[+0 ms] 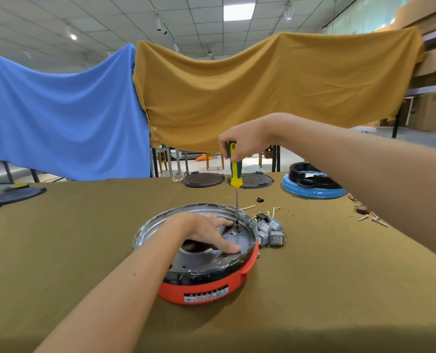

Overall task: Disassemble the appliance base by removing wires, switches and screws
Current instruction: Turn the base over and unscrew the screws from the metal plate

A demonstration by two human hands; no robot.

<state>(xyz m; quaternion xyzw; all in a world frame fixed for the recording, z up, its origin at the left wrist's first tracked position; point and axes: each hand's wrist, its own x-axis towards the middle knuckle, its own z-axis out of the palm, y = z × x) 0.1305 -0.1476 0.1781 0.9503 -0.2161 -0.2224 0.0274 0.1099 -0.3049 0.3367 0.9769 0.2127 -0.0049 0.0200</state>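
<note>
The round appliance base (199,263) stands on the table (313,289), which is covered with an olive-brown cloth, in the middle and near the person. Its outer shell is orange-red with a printed label on the front side, and its inside is a shiny metal plate with several small holes and one big round opening.

The left hand (206,231) rests flat on the metal plate inside the base. Its fingers are spread and almost straight, they press on the plate and do not grip anything; the thumb lies near the front rim.

The right hand (242,142) is above the base. Its fingers are curled around the top of the green and yellow handle of a screwdriver (235,171) and hold it. The screwdriver stands almost upright, and its thin shaft goes down to the plate at the far right side, just beside the left index finger. The tip touches the plate at one of the small holes; a screw is too small to see there.

Just beside the base, on its right, lies a small heap of grey switches (271,231) with some loose wires (273,211). Further right a few screws (373,220) lie on the cloth.

At the far edge of the table two dark round plates (203,179) lie side by side, and to the right of them stands a blue and black base (313,188).
</note>
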